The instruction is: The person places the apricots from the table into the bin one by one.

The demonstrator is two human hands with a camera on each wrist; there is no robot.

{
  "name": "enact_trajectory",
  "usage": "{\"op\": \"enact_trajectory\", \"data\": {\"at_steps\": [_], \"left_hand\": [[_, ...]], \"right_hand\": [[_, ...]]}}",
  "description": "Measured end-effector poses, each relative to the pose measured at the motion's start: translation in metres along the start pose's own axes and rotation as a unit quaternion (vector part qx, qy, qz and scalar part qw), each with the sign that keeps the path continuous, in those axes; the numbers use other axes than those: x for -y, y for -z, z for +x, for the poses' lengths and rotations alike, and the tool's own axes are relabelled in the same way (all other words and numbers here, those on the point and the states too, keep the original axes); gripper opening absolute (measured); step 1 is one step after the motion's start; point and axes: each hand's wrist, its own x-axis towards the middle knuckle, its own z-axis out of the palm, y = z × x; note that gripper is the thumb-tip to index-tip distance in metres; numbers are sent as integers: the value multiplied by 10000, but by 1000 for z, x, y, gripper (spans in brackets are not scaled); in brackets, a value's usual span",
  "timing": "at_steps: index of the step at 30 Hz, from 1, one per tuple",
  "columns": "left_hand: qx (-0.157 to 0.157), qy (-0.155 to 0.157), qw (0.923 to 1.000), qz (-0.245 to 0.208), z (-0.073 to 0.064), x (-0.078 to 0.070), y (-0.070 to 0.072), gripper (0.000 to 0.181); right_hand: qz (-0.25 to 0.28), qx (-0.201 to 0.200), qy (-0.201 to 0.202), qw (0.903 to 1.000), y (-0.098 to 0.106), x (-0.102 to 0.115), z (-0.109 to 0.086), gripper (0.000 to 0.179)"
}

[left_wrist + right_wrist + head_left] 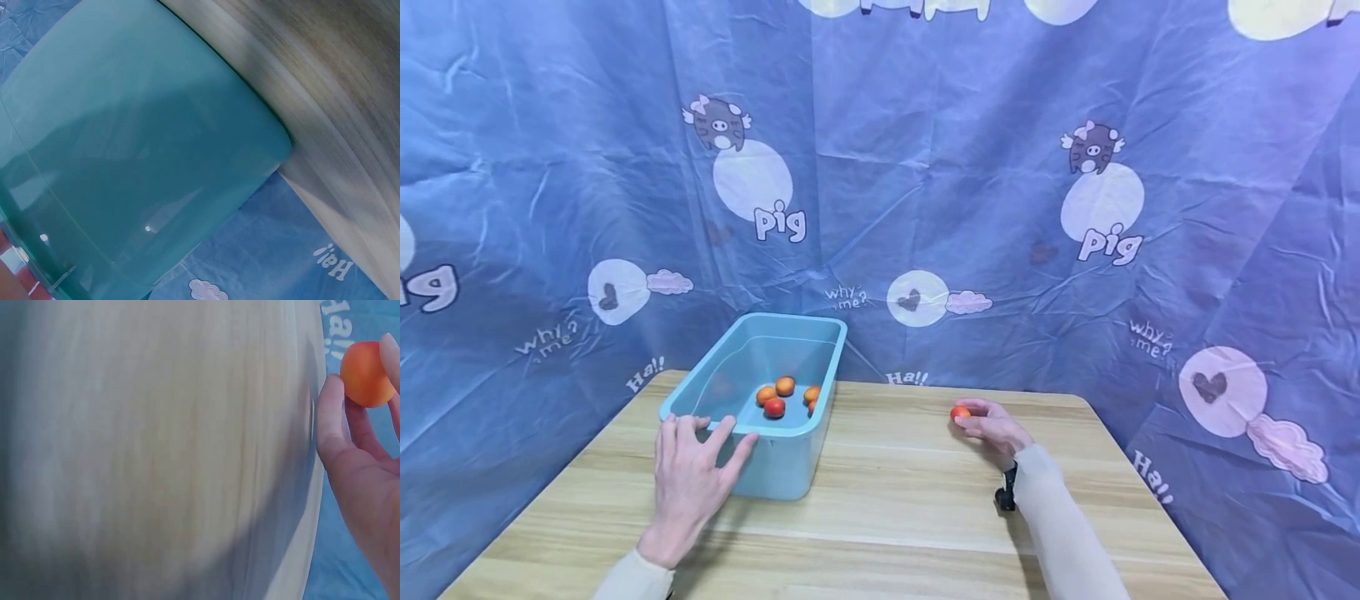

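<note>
My right hand (992,425) pinches a small round red-orange fruit (959,412) between thumb and fingers, above the right part of the table. In the right wrist view the fruit (366,374) sits at the fingertips, orange with a yellowish underside. My left hand (692,475) rests on the near rim of a light blue plastic bin (775,462), its fingers spread along the edge. Several similar fruits (774,407) lie on the bin's floor, some partly hidden by its right wall. The left wrist view shows mostly the bin's outer wall (156,144).
The bin stands on the left of a light wood-grain table (895,500). A blue curtain (880,208) with printed pigs and words hangs behind the table and along its sides. A black strap with a device (1006,492) sits on the right wrist.
</note>
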Motion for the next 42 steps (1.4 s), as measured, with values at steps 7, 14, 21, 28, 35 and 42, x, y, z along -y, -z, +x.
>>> {"op": "enact_trajectory", "data": {"at_steps": [7, 14, 21, 28, 35, 42], "left_hand": [[-271, 11, 9996, -125, 3, 0, -2, 56], [-300, -37, 9995, -116, 3, 0, -3, 56], [-199, -17, 9998, -99, 2, -1, -3, 56], [-272, 44, 9995, -168, 0, -1, -3, 55], [-130, 30, 9997, -220, -5, -1, -3, 52], [-410, -29, 9991, -64, -4, -1, -4, 52]], "right_hand": [[255, 121, 133, 9995, -17, 15, 2, 58], [198, 215, 205, 9994, -38, 28, 10, 60], [508, 302, 389, 9975, -59, 42, 14, 58], [338, 382, 684, 9964, -78, 62, 21, 56], [584, 515, 923, 9927, -96, 77, 24, 51], [553, 377, 1212, 9904, -120, 100, 27, 48]]}}
